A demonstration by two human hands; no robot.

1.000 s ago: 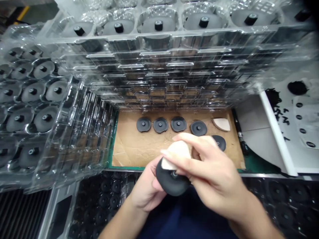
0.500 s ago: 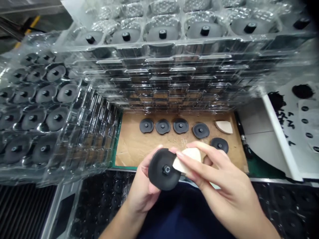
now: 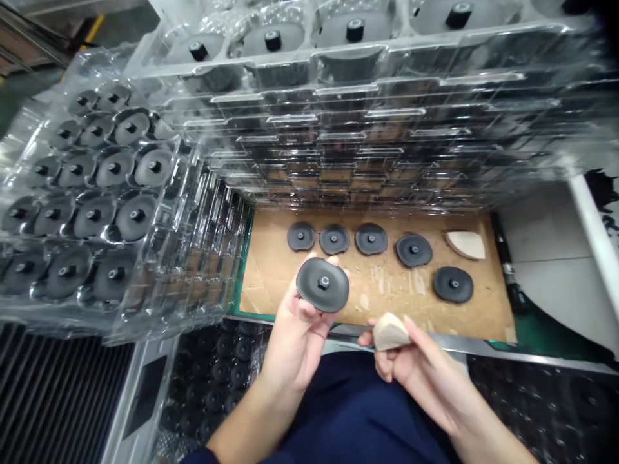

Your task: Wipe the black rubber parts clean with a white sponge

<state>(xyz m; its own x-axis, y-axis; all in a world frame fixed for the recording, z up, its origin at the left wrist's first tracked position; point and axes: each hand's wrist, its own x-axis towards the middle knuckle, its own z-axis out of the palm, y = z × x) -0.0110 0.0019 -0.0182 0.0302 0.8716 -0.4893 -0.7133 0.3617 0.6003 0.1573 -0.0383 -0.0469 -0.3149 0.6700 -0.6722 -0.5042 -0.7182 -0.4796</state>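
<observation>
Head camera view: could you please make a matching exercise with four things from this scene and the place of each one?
Things:
1. Nearest black disc
2. Nearer beige sponge wedge
3. Farther beige sponge wedge
4. Clear plastic tray stack

Places:
A. Lying on the cardboard sheet
B. Held in the left hand
C. Held in the right hand
D. Beyond the cardboard, with black discs in its pockets

Pairs: 1-B, 2-C, 3-A, 4-D

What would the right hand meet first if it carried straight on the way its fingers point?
Probably the black disc in the left hand, with the beige wedge in the right hand touching first; depth is unclear from this view.
</observation>
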